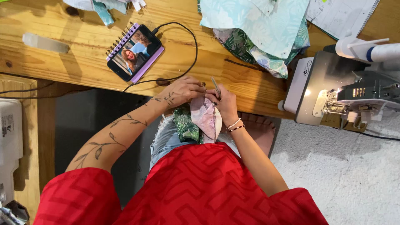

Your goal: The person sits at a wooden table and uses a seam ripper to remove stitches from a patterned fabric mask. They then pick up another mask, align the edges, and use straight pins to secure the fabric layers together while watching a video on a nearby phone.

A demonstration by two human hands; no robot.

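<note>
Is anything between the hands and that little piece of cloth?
No, nothing visible. The left hand and the right hand both already touch the piece of cloth over the lap. The right hand also holds a thin metal tool at the cloth's top edge.

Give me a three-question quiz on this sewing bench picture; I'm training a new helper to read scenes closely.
1. True or false: the phone lies on a spiral notebook with a cable plugged in.
2. What does the right hand hold: A a slim metal tool, B a pencil, C a spool?
3. Where is the sewing machine relative to the hands?

Key
1. True.
2. A: a slim metal tool, held over the small fabric piece that the left hand also grips.
3. To the person's right, on the wooden table, its lamp lit.
</note>
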